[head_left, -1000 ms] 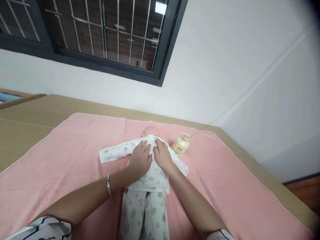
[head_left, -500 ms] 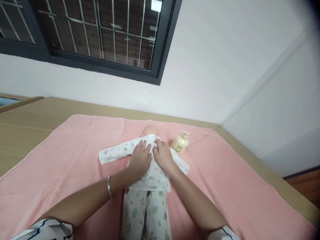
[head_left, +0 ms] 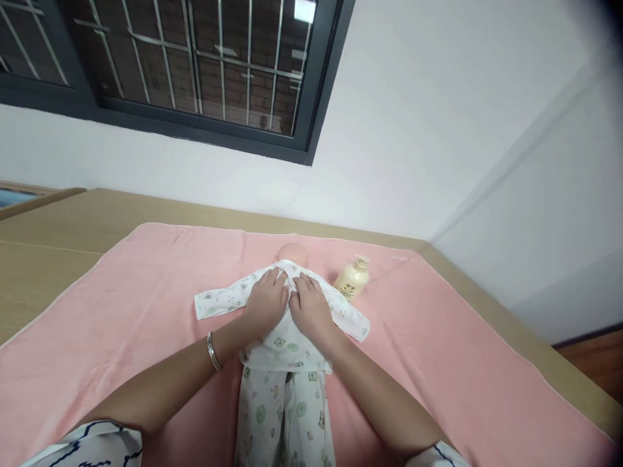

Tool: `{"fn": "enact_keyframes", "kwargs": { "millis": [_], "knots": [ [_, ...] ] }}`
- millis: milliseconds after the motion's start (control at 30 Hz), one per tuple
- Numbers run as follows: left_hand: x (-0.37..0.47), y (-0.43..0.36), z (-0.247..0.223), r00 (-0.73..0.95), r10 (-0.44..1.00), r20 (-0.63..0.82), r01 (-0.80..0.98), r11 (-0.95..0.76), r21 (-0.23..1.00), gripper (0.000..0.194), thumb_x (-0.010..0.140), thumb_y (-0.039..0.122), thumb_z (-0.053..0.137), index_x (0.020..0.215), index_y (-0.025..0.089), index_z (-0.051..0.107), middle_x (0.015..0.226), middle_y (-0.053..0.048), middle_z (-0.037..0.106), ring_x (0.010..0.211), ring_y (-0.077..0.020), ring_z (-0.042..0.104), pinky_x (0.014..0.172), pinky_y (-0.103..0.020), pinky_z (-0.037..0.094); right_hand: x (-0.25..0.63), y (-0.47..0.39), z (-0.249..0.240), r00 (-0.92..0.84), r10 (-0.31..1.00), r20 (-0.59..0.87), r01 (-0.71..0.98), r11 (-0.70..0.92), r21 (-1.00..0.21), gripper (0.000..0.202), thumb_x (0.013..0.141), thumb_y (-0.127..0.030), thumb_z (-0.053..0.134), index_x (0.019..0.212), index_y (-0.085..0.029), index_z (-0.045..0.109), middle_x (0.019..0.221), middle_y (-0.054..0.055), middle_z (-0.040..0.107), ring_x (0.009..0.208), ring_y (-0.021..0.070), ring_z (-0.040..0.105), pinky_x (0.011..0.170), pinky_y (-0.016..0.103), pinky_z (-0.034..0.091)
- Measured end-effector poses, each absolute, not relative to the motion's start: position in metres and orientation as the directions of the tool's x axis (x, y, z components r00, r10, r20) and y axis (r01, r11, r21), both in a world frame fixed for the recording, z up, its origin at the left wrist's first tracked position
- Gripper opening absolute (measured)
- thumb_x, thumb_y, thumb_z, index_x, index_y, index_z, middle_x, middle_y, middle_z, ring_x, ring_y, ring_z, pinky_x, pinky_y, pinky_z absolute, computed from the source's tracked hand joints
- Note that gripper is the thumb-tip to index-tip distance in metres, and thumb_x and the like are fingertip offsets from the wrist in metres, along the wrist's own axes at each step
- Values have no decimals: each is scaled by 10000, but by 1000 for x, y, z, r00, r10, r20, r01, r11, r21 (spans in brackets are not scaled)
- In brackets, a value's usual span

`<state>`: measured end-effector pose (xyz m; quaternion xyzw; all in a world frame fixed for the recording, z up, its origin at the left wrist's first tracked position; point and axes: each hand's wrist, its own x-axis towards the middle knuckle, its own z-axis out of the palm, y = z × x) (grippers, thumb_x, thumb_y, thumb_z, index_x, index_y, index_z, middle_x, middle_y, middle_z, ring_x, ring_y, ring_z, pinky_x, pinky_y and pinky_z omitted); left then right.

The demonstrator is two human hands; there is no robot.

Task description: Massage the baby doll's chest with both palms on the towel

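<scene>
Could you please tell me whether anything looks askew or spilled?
No spill shows; the pink cloth is lightly creased, and the bottle beside the clothed doll looks tilted, perhaps only from the camera angle.

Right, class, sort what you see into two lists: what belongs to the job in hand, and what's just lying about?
In the job:
- doll
- patterned shirt, under the left hand and right hand
- trousers
- pink blanket, beneath the doll

Apparently just about:
- bottle, untouched; its role is unclear
- window
</scene>
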<state>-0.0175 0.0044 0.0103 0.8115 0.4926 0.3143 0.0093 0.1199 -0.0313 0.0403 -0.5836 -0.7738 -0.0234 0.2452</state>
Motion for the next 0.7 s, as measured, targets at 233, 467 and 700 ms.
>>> {"fn": "enact_keyframes", "kwargs": {
  "millis": [233, 467, 700],
  "knots": [
    [-15, -2, 13, 342, 780, 525, 810, -527, 256, 396, 934, 263, 385, 1287, 162, 531, 1322, -150, 564, 1163, -312, 518, 952, -489, 447, 131, -14, 34, -157, 909, 385, 890, 300, -344, 411, 924, -224, 372, 1313, -143, 476, 1364, 146, 517, 1301, 282, 411, 1119, 512, 267],
    [-19, 6, 10, 321, 782, 534, 782, -537, 316, 411, 920, 275, 412, 1302, 176, 525, 1312, -129, 570, 1211, -306, 490, 994, -490, 421, 128, -17, 33, -156, 910, 384, 896, 295, -333, 417, 932, -228, 375, 1324, -131, 480, 1403, 153, 492, 1337, 280, 385, 1134, 494, 247],
    [-18, 8, 0, 315, 742, 592, 744, -580, 331, 404, 935, 271, 382, 1294, 156, 526, 1333, -136, 552, 1258, -298, 470, 1075, -495, 375, 132, -14, 32, -190, 922, 338, 909, 296, -295, 457, 939, -238, 364, 1378, -128, 432, 1473, 170, 419, 1392, 279, 326, 1143, 528, 218]
  ]
}}
